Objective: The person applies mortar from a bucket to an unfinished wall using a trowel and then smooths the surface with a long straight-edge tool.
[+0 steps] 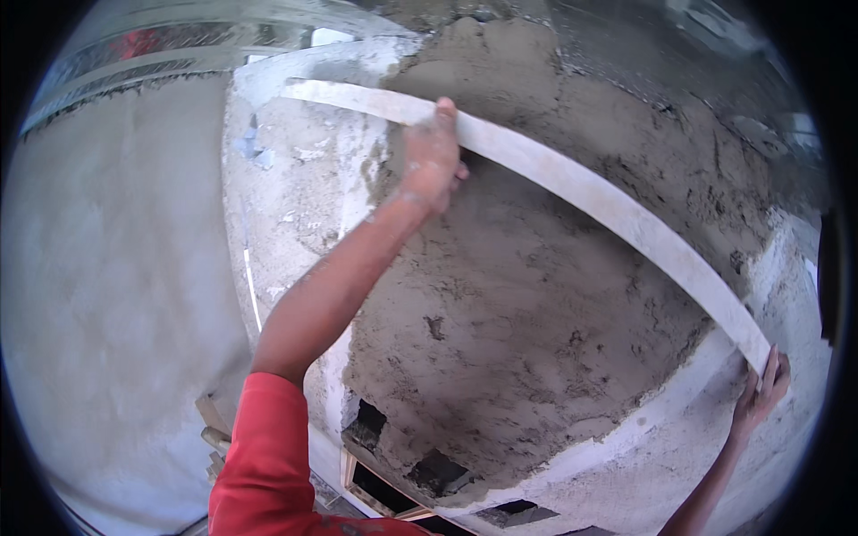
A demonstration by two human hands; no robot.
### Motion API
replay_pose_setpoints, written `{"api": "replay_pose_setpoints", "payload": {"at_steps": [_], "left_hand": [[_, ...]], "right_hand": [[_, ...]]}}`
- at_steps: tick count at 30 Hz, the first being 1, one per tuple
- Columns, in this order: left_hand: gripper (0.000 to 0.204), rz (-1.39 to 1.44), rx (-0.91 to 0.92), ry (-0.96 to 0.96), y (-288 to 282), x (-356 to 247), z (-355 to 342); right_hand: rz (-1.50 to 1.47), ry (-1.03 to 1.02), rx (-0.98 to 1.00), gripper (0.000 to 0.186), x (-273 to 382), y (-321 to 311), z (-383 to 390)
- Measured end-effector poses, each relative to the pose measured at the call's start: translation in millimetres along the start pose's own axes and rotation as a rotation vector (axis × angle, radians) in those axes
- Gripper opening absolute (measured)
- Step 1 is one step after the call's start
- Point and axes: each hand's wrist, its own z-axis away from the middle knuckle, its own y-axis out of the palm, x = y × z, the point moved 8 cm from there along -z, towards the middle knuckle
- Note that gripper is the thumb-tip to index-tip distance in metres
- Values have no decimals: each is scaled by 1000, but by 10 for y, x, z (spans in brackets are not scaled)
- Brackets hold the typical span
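A long, pale plasterer's straightedge (pixel 572 179) lies slantwise across the wall, from the upper left down to the right; the lens makes it look curved. Around it near its upper left part, my left hand (pixel 432 159) is closed, with the thumb over the front face and the fingers mostly behind. At the lower right end my right hand (pixel 764 390) grips the tip. Behind the straightedge spreads rough, brownish wet plaster (pixel 500 295), with pits and smears on its surface. Whether the straightedge touches the plaster along its whole length is hard to tell.
White-coated bands (pixel 299 170) border the plaster at left and lower right. A smoother grey wall (pixel 116 250) stands at far left. Dark holes (pixel 442 472) open along the plaster's lower edge, near a wooden frame (pixel 366 496). Wood pieces (pixel 214 429) stick out beside my red sleeve.
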Motion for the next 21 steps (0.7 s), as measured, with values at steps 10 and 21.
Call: {"api": "replay_pose_setpoints", "payload": {"at_steps": [10, 21], "left_hand": [[46, 85, 27, 156, -32, -311, -531], [42, 84, 88, 173, 35, -657, -900]], "right_hand": [[-79, 94, -201, 50, 359, -25, -638], [-6, 15, -365, 50, 262, -37, -1144]]}}
